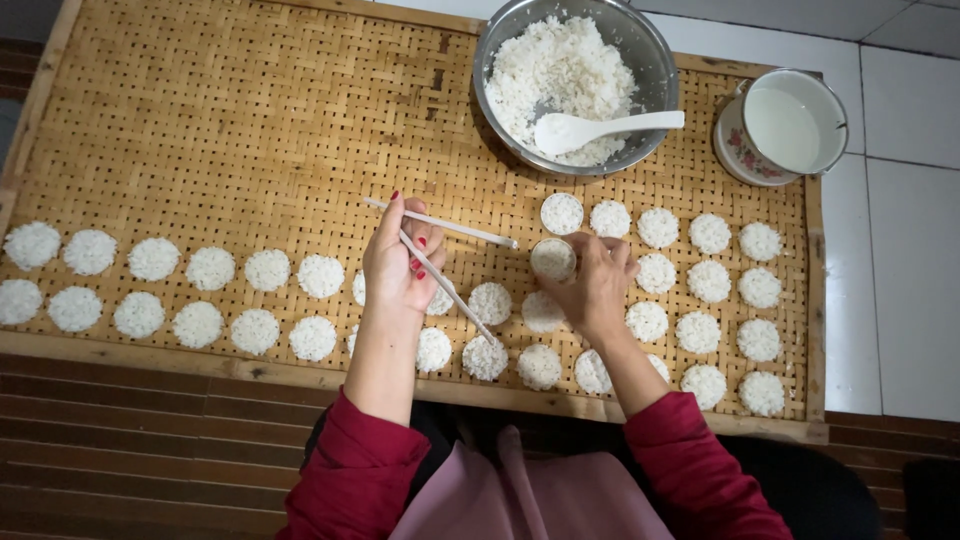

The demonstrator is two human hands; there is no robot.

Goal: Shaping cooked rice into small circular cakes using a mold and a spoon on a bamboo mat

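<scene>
The left hand point(402, 262) is gripping a pair of thin white chopsticks point(440, 258), fingers curled closed around them so the sticks are splaying out toward the right over the woven bamboo tray point(250, 130). The right hand point(597, 285) is closing around a small round ring mould point(553, 259) packed with white rice, pressing it down onto the tray's coarse basket weave just beside the chopstick tips. Flat, grainy rice discs point(200, 290) are lying in neat rows around both hands — two rows stretching to the left, a tighter block of them sitting to the right and below the wrists. Beyond the hands a shiny steel bowl point(572, 80) is holding a heap of sticky cooked rice, with a smooth white plastic paddle point(600, 128) resting on top, its handle pointing right. At the tray's far right corner an enamel mug point(783, 125) with a flowered side is holding cloudy white liquid — it is standing well apart from the hands
</scene>
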